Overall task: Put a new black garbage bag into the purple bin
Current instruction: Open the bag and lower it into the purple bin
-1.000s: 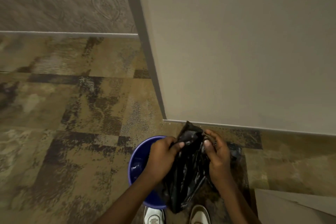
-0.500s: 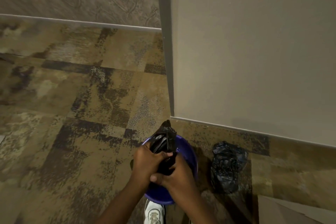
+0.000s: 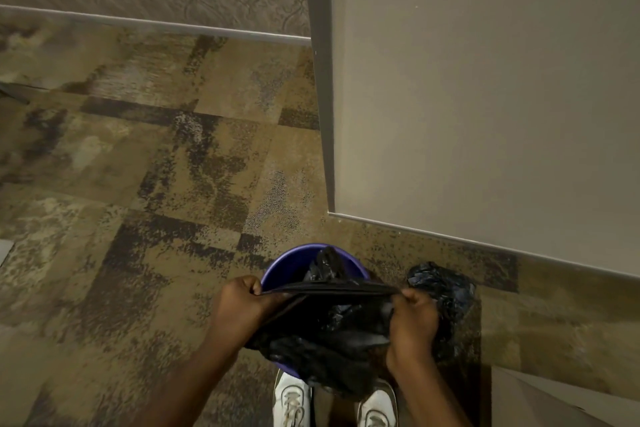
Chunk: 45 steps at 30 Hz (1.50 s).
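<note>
The purple bin stands on the carpet just in front of my feet. A black garbage bag hangs over its near half and hides most of the opening. My left hand pinches the bag's edge at the bin's left rim. My right hand grips the same edge on the right. Between the two hands the edge is pulled into a taut line across the bin. A fold of the bag pokes up inside the bin near its far rim.
A second crumpled black bag lies on the floor right of the bin. A beige wall corner rises just behind the bin, with baseboard along it. My white shoes stand below the bin. Patterned carpet spreads to the left.
My hands were bunched together on the bag above the bin. They have now spread apart, left and right, stretching the bag's edge wide across the bin.
</note>
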Motion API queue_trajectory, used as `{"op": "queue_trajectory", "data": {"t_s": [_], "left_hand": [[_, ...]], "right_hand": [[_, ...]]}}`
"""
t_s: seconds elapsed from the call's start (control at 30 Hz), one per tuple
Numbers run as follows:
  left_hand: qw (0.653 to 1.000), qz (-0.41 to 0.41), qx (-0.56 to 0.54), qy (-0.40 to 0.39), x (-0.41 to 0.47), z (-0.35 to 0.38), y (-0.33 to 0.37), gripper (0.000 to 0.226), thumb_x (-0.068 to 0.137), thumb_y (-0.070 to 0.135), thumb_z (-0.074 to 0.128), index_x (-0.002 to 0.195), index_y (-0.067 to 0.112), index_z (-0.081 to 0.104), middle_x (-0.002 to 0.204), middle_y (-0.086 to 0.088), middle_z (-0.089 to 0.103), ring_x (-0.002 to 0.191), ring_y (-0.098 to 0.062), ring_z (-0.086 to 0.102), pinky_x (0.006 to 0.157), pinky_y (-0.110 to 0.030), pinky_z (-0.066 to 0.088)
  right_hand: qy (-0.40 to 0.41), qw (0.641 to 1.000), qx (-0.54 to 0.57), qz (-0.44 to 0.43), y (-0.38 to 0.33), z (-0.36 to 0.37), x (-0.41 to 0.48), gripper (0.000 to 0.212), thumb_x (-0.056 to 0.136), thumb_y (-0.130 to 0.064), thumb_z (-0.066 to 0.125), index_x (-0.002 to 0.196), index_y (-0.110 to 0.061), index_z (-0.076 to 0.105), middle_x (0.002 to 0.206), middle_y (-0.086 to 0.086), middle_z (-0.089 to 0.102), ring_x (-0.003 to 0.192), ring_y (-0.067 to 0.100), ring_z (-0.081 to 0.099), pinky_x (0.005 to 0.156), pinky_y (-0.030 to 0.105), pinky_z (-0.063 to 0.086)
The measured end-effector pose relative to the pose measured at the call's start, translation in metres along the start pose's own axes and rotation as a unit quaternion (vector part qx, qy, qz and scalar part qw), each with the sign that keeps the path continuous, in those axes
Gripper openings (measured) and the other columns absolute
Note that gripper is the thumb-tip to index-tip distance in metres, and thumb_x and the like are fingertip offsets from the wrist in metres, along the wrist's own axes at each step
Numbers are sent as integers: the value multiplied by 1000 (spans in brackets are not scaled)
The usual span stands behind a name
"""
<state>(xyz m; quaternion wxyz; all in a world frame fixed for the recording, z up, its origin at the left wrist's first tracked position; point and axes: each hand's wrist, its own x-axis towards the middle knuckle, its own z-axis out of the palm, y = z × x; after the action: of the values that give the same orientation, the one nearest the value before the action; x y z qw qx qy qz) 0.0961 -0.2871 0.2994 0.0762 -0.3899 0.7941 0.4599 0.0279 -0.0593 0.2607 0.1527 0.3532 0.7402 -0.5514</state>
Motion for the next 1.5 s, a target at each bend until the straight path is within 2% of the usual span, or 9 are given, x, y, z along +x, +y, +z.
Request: {"op": "queue_trajectory", "data": {"t_s": [0.13,0.3,0.4,0.5,0.6,0.77,1.0,1.33,1.5], "left_hand": [[991,-45,124,-37,-5,20,-5,46,69,64,62,63,19,67,55,0,66,50,-15,62,50,-30,48],[974,-53,212,-56,17,19,-14,56,77,68,54,56,17,63,43,4,52,38,-9,49,42,-20,34],[983,-59,173,-30,41,17,-18,48,88,54,52,57,18,60,48,6,57,46,-10,55,45,-22,34],[982,-8,129,-138,70,15,-26,33,94,37,51,72,19,67,64,4,67,62,-12,63,53,-25,42],[972,9,51,-230,97,16,-35,23,93,33,56,87,18,72,73,4,74,69,-10,68,59,-23,51],[982,-18,-13,-185,139,37,-50,22,87,24,65,81,3,69,63,0,67,59,-12,59,52,-19,47],[982,28,144,-120,189,78,-71,46,92,27,59,49,17,49,37,8,44,38,-5,40,41,-23,30],[938,46,337,-70,229,117,-75,46,94,47,48,68,9,54,64,-10,52,63,-29,53,56,-32,38],[900,34,432,-50,239,135,-86,43,91,45,54,85,3,62,81,-15,61,74,-32,59,62,-36,46]], "right_hand": [[-83,935,-310,-152,19,-4,-5,3,88,-24,61,89,-23,59,72,-4,63,65,18,61,52,29,42],[-163,899,-361,-186,18,-10,10,8,83,-34,68,85,-26,64,69,-6,64,68,16,63,61,32,50],[-249,911,-295,-143,15,-2,29,37,67,-34,82,98,-26,62,87,-4,67,81,16,66,72,32,53],[-328,885,-302,-129,22,12,50,37,66,-31,84,92,-28,58,72,-7,61,68,13,61,65,30,47],[-319,871,-317,-196,25,33,77,19,75,-32,77,70,-25,60,56,-8,55,53,7,51,59,28,40],[-258,896,-302,-199,24,63,123,25,81,-27,73,65,-9,64,62,11,68,53,13,57,57,28,40],[-223,860,-399,-229,38,87,176,49,88,-39,63,51,-17,39,47,2,39,45,19,40,54,31,33],[-138,861,-438,-218,60,131,214,39,92,-34,58,61,-15,45,58,0,47,54,16,46,46,23,24],[-167,835,-495,-175,79,143,230,41,86,-28,65,55,-10,45,63,11,54,66,29,59,61,31,42]]}}
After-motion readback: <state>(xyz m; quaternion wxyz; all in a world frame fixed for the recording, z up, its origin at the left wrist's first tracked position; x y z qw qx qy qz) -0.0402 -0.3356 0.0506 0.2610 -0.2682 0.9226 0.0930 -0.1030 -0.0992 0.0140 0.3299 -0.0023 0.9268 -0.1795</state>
